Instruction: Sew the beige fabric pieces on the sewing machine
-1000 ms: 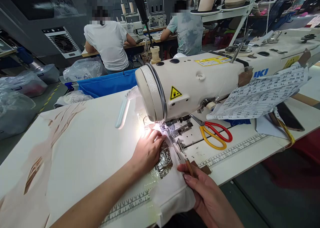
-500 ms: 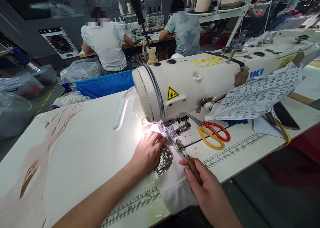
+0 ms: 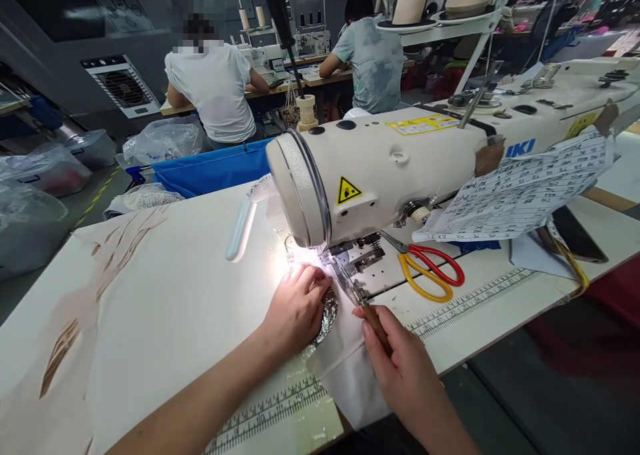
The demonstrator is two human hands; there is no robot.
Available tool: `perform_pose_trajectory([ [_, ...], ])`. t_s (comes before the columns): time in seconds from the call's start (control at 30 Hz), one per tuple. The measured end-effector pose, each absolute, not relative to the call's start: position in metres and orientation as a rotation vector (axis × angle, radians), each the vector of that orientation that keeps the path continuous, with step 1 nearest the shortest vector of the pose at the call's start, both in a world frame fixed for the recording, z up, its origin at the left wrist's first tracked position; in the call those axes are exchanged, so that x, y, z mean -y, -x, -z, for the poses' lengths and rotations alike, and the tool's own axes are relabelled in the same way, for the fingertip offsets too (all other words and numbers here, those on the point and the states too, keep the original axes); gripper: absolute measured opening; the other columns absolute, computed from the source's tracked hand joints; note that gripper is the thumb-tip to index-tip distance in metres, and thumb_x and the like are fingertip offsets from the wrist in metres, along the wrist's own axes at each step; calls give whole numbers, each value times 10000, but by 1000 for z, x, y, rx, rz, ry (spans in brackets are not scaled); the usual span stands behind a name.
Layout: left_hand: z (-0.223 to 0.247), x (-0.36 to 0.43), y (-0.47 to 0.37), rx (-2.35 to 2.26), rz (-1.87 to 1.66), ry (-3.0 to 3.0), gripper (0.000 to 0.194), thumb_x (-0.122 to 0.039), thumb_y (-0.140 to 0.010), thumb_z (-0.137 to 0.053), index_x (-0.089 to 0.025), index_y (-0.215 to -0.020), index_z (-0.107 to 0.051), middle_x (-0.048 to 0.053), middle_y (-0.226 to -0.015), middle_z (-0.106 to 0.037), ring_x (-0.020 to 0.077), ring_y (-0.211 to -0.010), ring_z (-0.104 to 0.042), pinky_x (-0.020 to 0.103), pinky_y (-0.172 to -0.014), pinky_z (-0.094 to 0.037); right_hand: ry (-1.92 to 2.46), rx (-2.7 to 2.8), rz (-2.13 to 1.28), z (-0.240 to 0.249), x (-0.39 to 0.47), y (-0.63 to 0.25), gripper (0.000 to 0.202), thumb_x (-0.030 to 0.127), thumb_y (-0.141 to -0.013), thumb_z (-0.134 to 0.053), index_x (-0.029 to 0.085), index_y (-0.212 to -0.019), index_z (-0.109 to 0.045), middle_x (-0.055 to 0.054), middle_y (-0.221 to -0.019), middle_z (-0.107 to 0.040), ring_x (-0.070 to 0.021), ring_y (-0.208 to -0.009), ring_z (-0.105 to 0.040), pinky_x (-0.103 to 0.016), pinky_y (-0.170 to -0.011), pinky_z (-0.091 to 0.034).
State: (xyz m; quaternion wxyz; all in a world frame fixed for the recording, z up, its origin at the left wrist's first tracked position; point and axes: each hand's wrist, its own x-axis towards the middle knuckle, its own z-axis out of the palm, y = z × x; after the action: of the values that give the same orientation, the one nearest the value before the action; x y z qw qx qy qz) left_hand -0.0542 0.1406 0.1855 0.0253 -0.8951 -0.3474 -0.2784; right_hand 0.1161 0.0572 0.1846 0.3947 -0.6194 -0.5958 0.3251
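Observation:
My left hand [image 3: 296,308] lies at the lit needle area of a white sewing machine [image 3: 370,175], its fingers bent and closed on thin white fabric [image 3: 350,382]. Whether the fabric is pinched or pressed down there is partly hidden. Beside that hand's thumb side shows crinkled silver foil [image 3: 329,315]. My right hand [image 3: 400,355] is wrapped round the wooden handle of an awl [image 3: 376,327]. The awl's metal shaft points up and left toward the presser foot, over the fabric; its tip is hard to make out. The fabric hangs past the table's front edge.
Scissors with red and yellow handles [image 3: 433,272] lie right of the needle plate. A pale blue stick-like tool [image 3: 241,228] is at the left. Sheer fabric strips [image 3: 65,348] cover the table's left end. Written paper [image 3: 520,182] hangs on the machine. Two people sit beyond.
My right hand and the awl have moved slightly left, toward my left hand. The white fabric has shifted and folded, and less of the silver foil shows.

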Motion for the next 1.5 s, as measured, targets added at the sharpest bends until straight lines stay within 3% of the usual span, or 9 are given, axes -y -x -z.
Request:
perform_pose_trajectory([
  [0.13, -185, -143, 53, 1126, 772, 2751, 314, -89, -859, -343, -110, -1054, -587, 124, -943, -583, 228, -824, -547, 413, -663, -549, 1574, 1554, -762, -185, -60, -114, 232, 348, -942, -383, 229, -966, -581, -45, -892, -735, -198, -743, -681, -281, -642, -508],
  [0.43, -181, -144, 52, 1267, 665, 2756, 277, -140, -867, -357, -101, -990, -602, 138, -958, -577, 246, -856, -547, 415, -710, -533, 1433, 1751, -575, -175, -50, -113, 223, 258, -944, -416, 222, -1102, -569, -69, -997, -738, -214, -870, -698, -292, -708, -534],
  [0.57, -184, -142, 49, 1367, 611, 2736, 217, -173, -838, -418, -117, -892, -620, 129, -954, -579, 236, -856, -544, 397, -737, -531, 1356, 1723, -581, -181, -42, -107, 216, 260, -930, -450, 276, -1105, -576, -44, -966, -736, -219, -806, -686, -324, -704, -529],
  [0.8, -197, -147, 35, 1407, 240, 2673, 170, -209, -866, -483, -124, -828, -625, 137, -863, -584, 258, -832, -553, 355, -627, -518, 1168, 1732, -707, -198, -34, -91, 204, 266, -912, -449, 293, -1038, -607, -9, -783, -690, -181, -630, -642, -287, -583, -486],
  [0.93, -193, -150, 33, 1430, 336, 2612, 110, -154, -856, -513, -138, -878, -620, 121, -897, -594, 252, -870, -564, 331, -639, -517, 1237, 1581, -825, -195, -24, -95, 182, 351, -915, -486, 284, -979, -643, -3, -750, -701, -169, -611, -639, -262, -587, -488],
  [1.1, -187, -152, 44, 1423, 521, 2640, 139, -206, -880, -490, -148, -862, -615, 97, -894, -608, 231, -832, -584, 296, -567, -508, 1338, 1250, -1041, -204, -24, -101, 256, 492, -872, -561, 268, -912, -681, -14, -836, -713, -174, -742, -654, -220, -647, -503],
  [1.27, -187, -153, 49, 1312, 561, 2682, 114, -229, -858, -506, -171, -879, -602, 79, -885, -600, 221, -832, -577, 312, -621, -527, 1218, 1082, -1219, -217, -29, -88, 357, 580, -855, -550, 249, -861, -683, -2, -707, -641, -138, -607, -551, -219, -560, -454],
  [1.4, -184, -155, 46, 1345, 507, 2622, 149, -185, -902, -440, -183, -850, -579, 75, -853, -589, 215, -813, -568, 292, -587, -504, 1207, 1283, -1147, -205, -26, -78, 330, 501, -929, -453, 247, -907, -663, 14, -633, -592, -133, -546, -546, -228, -506, -423],
  [1.5, -180, -160, 47, 1407, 680, 2630, 234, -199, -942, -376, -189, -815, -572, 65, -841, -601, 193, -773, -571, 278, -587, -492, 1191, 1562, -869, -191, -27, -86, 254, 367, -950, -403, 241, -966, -624, -3, -704, -662, -158, -613, -628, -253, -576, -461],
])
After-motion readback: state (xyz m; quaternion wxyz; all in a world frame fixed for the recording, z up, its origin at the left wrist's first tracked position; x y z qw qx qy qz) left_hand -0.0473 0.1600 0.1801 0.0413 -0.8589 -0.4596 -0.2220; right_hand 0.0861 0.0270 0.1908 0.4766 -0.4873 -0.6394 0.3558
